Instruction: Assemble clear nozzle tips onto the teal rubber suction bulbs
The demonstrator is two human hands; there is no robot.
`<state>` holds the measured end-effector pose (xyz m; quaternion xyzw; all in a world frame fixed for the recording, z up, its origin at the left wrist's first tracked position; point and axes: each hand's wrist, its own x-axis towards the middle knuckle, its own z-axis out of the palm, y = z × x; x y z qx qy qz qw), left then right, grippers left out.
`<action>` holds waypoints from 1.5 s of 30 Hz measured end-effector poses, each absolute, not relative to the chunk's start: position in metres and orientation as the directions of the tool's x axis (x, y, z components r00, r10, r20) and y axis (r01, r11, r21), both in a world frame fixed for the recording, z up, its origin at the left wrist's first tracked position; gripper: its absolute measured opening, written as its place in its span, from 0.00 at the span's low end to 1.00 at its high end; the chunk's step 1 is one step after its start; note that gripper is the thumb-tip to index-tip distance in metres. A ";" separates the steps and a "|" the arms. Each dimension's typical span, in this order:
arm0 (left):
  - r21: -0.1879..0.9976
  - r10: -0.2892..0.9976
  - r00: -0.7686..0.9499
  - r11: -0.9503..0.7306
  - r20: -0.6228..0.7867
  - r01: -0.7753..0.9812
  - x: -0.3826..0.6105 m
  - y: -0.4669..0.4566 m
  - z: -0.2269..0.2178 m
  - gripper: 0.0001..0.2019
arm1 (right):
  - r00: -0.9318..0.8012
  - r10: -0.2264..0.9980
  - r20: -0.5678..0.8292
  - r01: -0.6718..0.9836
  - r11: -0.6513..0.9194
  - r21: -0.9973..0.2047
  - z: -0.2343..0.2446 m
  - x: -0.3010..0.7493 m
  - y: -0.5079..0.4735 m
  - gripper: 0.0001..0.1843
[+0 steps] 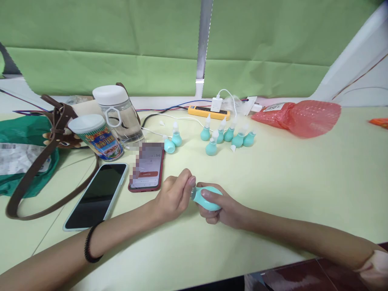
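Observation:
A teal bulb nasal aspirator [209,198] lies sideways between my two hands above the table. My right hand [226,204] is wrapped around its bulb, thumb on top. At its narrow end, my left hand [176,194] is closed over the clear tip, most of which the fingers hide. Farther back stand several more teal aspirators [211,148] with clear or whitish tips. Two others, an upright aspirator [176,139] and a tipped-over bulb [169,147], are close together to the left of that group.
Left of my hands lie a red-cased phone [148,167] and a light-cased phone [97,198]. Behind them are a snack tub [101,139], a water bottle [121,121], a brown strap [30,178] and a green bag [18,153]. A yellow power strip [209,112] and red bubble wrap [315,117] sit at the back.

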<state>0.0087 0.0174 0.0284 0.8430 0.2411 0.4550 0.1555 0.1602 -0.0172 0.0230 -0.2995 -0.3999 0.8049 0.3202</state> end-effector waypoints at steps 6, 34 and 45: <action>0.837 0.773 0.432 -0.543 0.464 0.072 0.010 0.014 0.031 0.08 | -0.763 0.600 -0.239 -0.263 -0.627 -0.733 0.021 0.162 -0.010 0.21; 0.978 0.785 0.584 0.174 -0.207 0.113 0.016 0.025 0.030 0.12 | -0.405 0.913 -0.035 -0.467 -0.240 -0.851 0.032 0.181 0.017 0.13; 0.975 0.731 0.645 0.164 -0.222 0.149 0.014 0.025 0.035 0.09 | -0.488 0.873 0.000 -0.272 -0.153 -0.950 0.028 0.185 0.014 0.17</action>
